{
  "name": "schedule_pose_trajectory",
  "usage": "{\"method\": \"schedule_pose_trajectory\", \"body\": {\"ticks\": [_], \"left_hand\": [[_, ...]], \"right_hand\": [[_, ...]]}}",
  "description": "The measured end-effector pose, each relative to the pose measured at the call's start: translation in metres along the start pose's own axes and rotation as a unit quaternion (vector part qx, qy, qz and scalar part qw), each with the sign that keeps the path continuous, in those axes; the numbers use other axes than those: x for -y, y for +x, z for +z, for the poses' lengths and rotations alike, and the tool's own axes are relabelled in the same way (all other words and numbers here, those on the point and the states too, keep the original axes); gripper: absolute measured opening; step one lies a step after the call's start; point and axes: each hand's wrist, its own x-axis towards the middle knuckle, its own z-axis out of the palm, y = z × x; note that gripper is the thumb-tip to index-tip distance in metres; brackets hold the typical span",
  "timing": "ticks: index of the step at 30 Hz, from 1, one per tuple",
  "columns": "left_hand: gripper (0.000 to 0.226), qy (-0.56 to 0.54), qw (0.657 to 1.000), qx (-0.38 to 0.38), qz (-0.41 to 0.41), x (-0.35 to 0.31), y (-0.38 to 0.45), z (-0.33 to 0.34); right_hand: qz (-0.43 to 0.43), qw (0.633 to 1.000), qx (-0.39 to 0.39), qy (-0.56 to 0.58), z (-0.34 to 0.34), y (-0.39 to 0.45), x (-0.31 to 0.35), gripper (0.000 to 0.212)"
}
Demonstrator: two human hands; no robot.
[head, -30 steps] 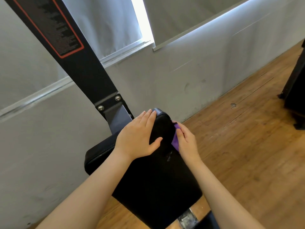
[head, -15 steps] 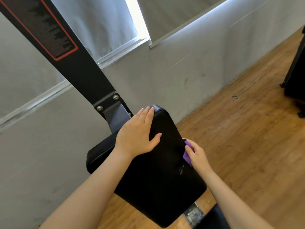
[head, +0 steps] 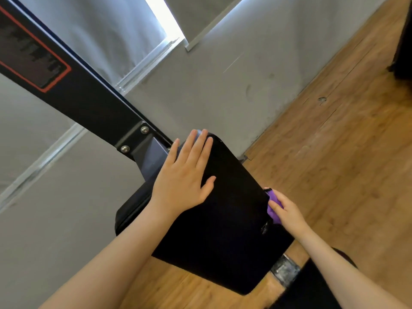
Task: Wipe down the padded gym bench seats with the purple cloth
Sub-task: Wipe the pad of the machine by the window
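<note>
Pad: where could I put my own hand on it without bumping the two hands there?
The pad is bare across its near half, between the left hand and the right hand. The far corner is crowded under the left fingers. The right edge is taken where the cloth is pressed.

Most of the crumpled purple cloth (head: pixel 273 209) is hidden between the right hand (head: pixel 287 211) and the side of the black padded bench seat (head: pixel 225 230). The print on the red-bordered black label (head: pixel 29 56) at upper left is too blurred to read, and the frame's left edge cuts it. A dark object (head: pixel 402 41) is cropped at upper right.
</note>
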Motion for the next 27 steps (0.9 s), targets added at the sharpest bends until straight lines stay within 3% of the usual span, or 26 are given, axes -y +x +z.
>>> {"method": "schedule_pose_trajectory", "body": {"ticks": [5, 14, 21, 24, 27], "left_hand": [[0.083, 0.035, 0.998, -0.006, -0.052, -0.016, 0.002, 0.003], [0.087, 0.034, 0.996, -0.001, -0.084, -0.094, 0.022, 0.027], [0.084, 0.055, 0.994, -0.012, -0.095, -0.097, 0.022, 0.035], [0.082, 0.060, 0.993, -0.013, -0.096, -0.098, 0.022, 0.036], [0.082, 0.054, 0.994, -0.020, -0.096, -0.099, 0.022, 0.038]], "right_hand": [[0.073, 0.997, -0.002, 0.016, -0.011, 0.006, -0.029, 0.022], [-0.106, 0.993, 0.038, 0.036, 0.010, 0.029, 0.024, 0.047], [0.051, 0.999, 0.013, 0.013, -0.019, 0.008, -0.071, 0.041], [0.111, 0.993, 0.035, 0.030, -0.029, 0.009, -0.081, 0.038], [0.111, 0.991, 0.065, 0.044, -0.030, 0.017, -0.068, 0.039]]}}
